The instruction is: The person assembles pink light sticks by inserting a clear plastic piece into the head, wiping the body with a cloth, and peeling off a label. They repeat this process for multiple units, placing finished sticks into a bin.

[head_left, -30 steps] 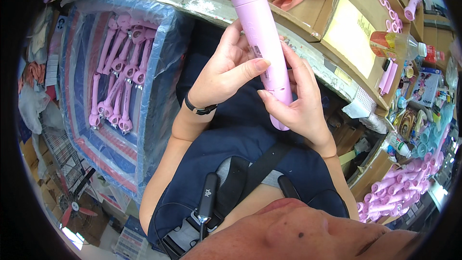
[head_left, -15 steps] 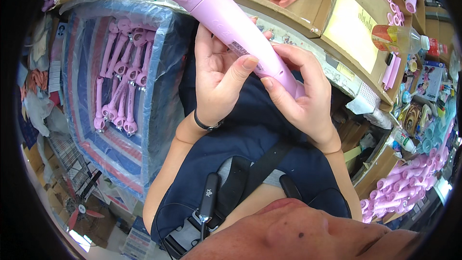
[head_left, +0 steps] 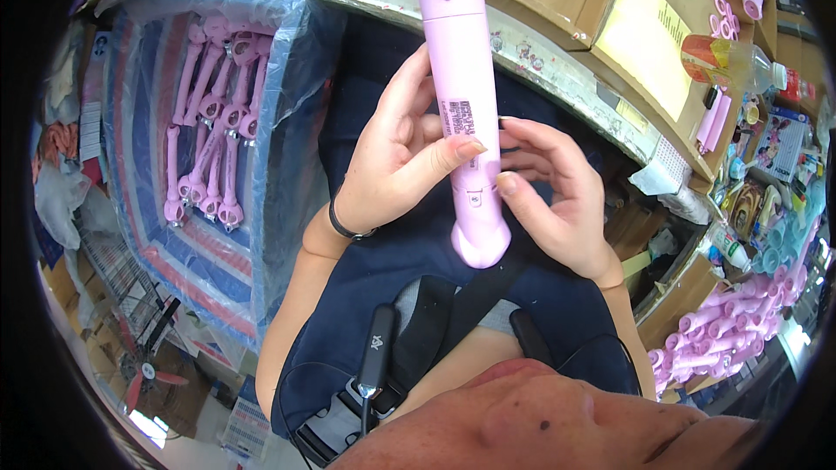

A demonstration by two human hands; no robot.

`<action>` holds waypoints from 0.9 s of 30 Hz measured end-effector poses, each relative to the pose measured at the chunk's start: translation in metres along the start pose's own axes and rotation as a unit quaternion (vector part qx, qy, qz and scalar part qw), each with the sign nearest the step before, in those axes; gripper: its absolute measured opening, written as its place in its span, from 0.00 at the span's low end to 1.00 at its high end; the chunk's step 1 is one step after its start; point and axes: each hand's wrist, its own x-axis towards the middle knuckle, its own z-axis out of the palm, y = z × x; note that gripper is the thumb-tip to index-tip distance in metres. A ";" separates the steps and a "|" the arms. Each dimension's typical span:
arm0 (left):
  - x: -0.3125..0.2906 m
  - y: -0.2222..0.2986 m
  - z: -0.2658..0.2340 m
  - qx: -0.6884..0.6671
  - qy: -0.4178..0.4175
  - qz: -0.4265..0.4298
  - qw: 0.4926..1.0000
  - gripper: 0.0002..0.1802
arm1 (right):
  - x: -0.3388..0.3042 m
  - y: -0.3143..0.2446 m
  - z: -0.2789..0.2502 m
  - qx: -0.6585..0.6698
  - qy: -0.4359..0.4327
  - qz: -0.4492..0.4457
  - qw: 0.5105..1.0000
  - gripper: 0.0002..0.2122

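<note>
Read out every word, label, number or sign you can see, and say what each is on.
Pink plastic handle: dark print, too small to read reliably.
Yellow sheet: lines of dark print, too small.
Drink bottle: label print, blurred.
Blue-and-white box: print, mostly too small.
Black device on the chest: white mark; I don't copy logos.

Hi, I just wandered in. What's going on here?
A person seated or standing at a bench has a pink wand in their hands. The left hand holds it, thumb across the front; the right hand is at its lower part, thumb by the edge, though whether it grips is unclear. The wand's top runs out of view. On the left, pink pieces lie in a plastic-lined box; on the right is a pink pile.
</note>
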 end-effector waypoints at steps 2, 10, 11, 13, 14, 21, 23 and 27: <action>-0.002 -0.004 -0.001 0.011 0.002 -0.013 1.000 0.41 | -0.006 0.000 -0.001 -0.047 0.034 -0.027 0.998 0.16; -0.003 0.000 -0.001 0.046 -0.025 -0.009 0.999 0.44 | -0.001 -0.004 0.001 -0.004 0.006 0.005 1.000 0.10; -0.003 0.001 0.000 0.054 -0.020 -0.004 0.998 0.44 | -0.001 -0.006 0.002 -0.068 0.023 -0.035 0.997 0.11; -0.004 0.001 0.000 0.069 -0.010 0.010 0.997 0.44 | 0.000 -0.008 0.004 -0.198 0.055 -0.101 0.973 0.11; -0.003 0.001 0.000 0.080 -0.003 0.012 0.997 0.45 | 0.001 -0.009 0.004 -0.217 0.057 -0.128 0.966 0.11; -0.002 -0.004 -0.001 0.138 0.029 0.024 0.990 0.47 | 0.001 -0.003 0.007 -0.344 0.069 -0.251 0.902 0.14; -0.001 -0.005 -0.001 0.147 0.033 0.036 0.988 0.47 | 0.002 0.000 0.007 -0.352 0.071 -0.268 0.894 0.14; -0.003 -0.005 0.001 0.149 0.060 0.040 0.986 0.46 | 0.004 0.003 0.010 -0.363 0.079 -0.281 0.885 0.13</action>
